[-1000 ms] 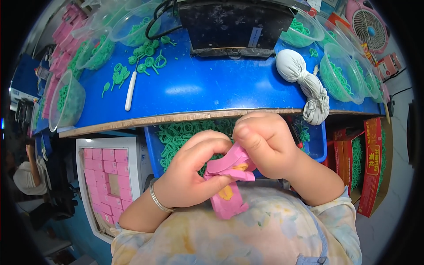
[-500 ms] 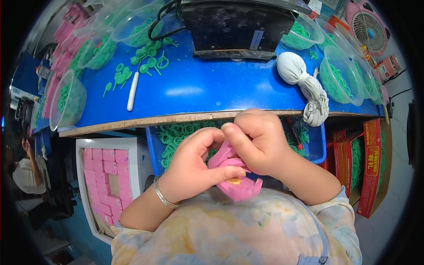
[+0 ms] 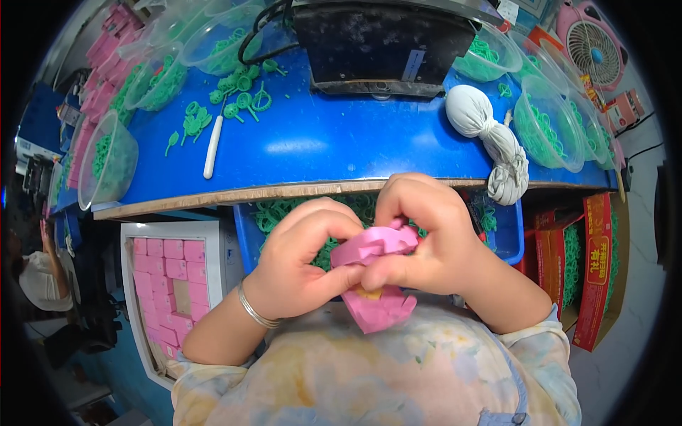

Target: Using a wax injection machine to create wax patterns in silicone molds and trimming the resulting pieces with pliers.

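Note:
Between my two hands is a pink block-like piece (image 3: 381, 310) made of two irregular halves, with a bit of yellow showing where they meet. My left hand (image 3: 302, 259), with a silver bangle at the wrist, pinches its left side, thumb across the middle. From the right, my right hand (image 3: 430, 238) grips the same piece, its thumb beside the left one and the fingers curled behind. I cannot tell whether the halves are joined. Just beyond and below my hands, a blue tray (image 3: 520, 241) of green plastic rings juts out under the table edge.
On the blue table (image 3: 305, 153) lie a white-handled tool (image 3: 213, 148), loose green pieces (image 3: 245, 101) and a knotted pale cloth bundle (image 3: 490, 135). A black machine (image 3: 387, 50) stands behind. Pink boxes fill a white-framed crate (image 3: 220, 245) at left; a red carton (image 3: 593, 277) stands right.
My right hand has shifted from above the pink piece to its right side, thumb now lower. The upper pink part has turned and shows more of its face.

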### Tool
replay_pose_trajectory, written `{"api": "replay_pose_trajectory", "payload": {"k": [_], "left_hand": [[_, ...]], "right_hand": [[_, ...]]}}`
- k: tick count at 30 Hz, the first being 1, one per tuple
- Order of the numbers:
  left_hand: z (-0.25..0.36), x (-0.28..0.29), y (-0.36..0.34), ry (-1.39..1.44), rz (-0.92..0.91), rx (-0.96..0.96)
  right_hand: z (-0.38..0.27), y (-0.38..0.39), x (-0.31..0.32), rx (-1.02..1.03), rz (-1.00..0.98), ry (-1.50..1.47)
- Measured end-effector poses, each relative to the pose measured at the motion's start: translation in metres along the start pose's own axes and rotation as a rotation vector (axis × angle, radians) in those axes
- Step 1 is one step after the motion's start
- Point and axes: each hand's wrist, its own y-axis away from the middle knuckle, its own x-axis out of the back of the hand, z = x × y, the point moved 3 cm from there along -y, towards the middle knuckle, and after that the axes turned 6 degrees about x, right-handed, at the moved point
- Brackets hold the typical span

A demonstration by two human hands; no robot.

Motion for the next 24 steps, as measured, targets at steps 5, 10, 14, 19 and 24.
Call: {"api": "replay_pose_trajectory", "payload": {"k": [5,10,14,19,24], "left_hand": [[-0.004,-0.002,0.001,0.125,0.225,0.000],[0.020,0.001,-0.003,-0.259,0.136,-0.130],[0.018,0.006,-0.004,-0.205,0.106,-0.172],[0.018,0.007,-0.007,-0.157,0.114,-0.092],[-0.008,-0.002,0.001,0.832,0.035,0.451]], "right_hand": [[0.005,0.007,0.000,0.069,0.089,-0.086],[-0.002,0.009,0.003,0.164,0.028,0.033],[0.009,0.017,-0.013,-0.194,0.032,-0.440],[0.016,0.029,-0.011,-0.411,0.010,-0.601],[0.008,0.030,-0.015,-0.508,-0.046,-0.577]]}}
